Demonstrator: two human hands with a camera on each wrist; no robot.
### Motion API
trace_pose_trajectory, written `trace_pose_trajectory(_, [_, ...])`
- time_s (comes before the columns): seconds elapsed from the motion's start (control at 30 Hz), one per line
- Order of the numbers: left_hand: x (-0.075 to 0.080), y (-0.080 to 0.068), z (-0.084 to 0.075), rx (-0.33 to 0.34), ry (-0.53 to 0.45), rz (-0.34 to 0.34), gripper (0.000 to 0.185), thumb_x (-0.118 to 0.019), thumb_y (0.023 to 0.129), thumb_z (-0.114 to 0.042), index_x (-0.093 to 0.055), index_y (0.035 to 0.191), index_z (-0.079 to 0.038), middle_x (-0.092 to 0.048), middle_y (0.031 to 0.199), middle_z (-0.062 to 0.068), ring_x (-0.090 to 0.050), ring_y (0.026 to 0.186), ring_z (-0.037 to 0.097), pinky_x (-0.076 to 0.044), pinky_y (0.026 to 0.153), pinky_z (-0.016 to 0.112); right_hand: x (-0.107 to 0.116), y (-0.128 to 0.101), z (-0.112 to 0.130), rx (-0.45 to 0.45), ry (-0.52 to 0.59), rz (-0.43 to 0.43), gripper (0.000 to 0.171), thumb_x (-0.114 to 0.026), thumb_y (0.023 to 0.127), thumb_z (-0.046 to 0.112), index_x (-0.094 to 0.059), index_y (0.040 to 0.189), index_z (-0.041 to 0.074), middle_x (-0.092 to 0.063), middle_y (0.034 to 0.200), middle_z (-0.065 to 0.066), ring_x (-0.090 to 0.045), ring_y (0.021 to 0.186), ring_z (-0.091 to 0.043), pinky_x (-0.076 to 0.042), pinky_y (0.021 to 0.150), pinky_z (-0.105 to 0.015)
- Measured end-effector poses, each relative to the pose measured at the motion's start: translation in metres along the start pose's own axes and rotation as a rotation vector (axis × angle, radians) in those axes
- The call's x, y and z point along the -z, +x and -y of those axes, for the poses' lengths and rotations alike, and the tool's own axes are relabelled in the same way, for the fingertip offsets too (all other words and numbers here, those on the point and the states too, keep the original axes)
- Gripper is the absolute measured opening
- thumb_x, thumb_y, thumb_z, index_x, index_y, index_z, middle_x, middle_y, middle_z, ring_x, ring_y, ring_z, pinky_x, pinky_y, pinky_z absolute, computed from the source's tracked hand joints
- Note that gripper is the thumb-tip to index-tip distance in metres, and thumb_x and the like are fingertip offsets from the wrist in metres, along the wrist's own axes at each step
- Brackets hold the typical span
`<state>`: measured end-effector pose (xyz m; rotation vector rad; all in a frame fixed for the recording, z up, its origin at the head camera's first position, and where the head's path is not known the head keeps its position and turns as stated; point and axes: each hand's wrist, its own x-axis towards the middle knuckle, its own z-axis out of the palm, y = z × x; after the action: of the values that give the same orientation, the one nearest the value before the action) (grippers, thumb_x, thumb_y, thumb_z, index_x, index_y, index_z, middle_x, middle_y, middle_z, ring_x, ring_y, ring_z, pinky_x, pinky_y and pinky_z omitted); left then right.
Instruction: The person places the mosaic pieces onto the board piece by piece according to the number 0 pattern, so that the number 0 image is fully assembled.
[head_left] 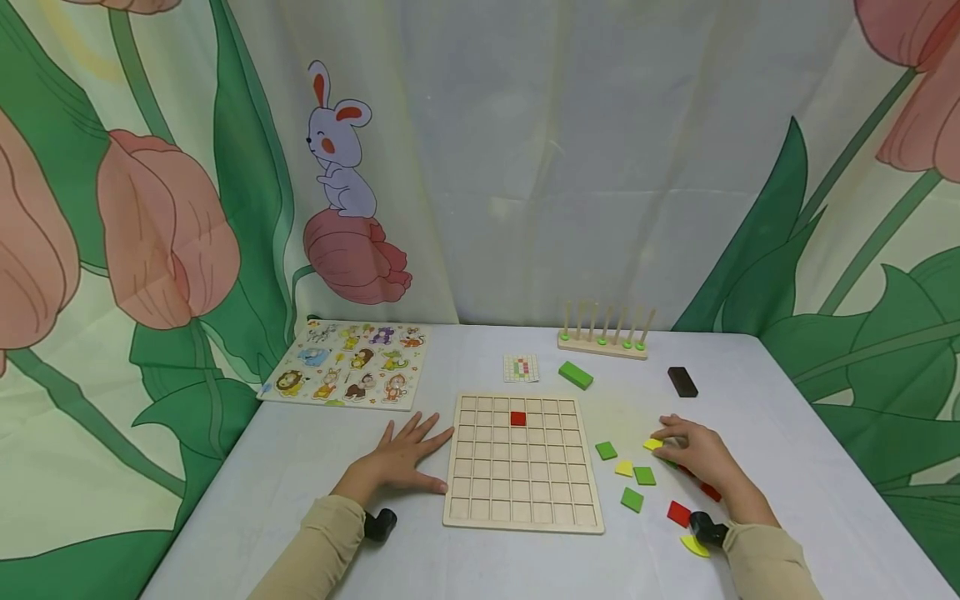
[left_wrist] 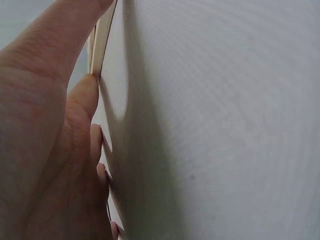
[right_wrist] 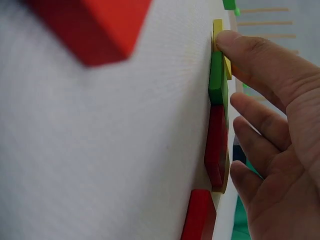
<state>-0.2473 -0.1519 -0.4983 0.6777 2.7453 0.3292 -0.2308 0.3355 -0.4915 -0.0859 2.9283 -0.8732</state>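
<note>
While the left hand (head_left: 405, 457) lies spread against the board (head_left: 525, 471), the right hand (head_left: 702, 451) pinches a yellow piece (head_left: 650, 445) right of it. Probably light and stiff, this piece suits holding by edges.

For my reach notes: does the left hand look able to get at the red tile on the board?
Probably yes: the left hand, seemingly holding nothing, is at the left edge of the board, with only bare squares between that edge and the red tile.

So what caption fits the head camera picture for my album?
Left hand at the edge of a wooden board with one red square, right hand touching a yellow piece.
</note>
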Motion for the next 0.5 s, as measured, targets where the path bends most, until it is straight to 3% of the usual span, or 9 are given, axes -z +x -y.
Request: trace_pose_trajectory(0.5, [0.0028,-0.0008,-0.0013,0.007,-0.014,0.016,0.092,-0.061,0.073,-0.07,-0.025,0.149,-0.034,-0.01,0.161,0.001,-0.002,0.148,0.033,-0.002,0.113,0.067,-0.0018,0.0005,0.0032,0.005,-0.016,-0.011,0.029,-0.074,0.079,0.023,-0.071,0.103,0.006,-0.049,0.137,-0.026,-0.035,0.132,-0.048,-0.031,0.105,-0.063])
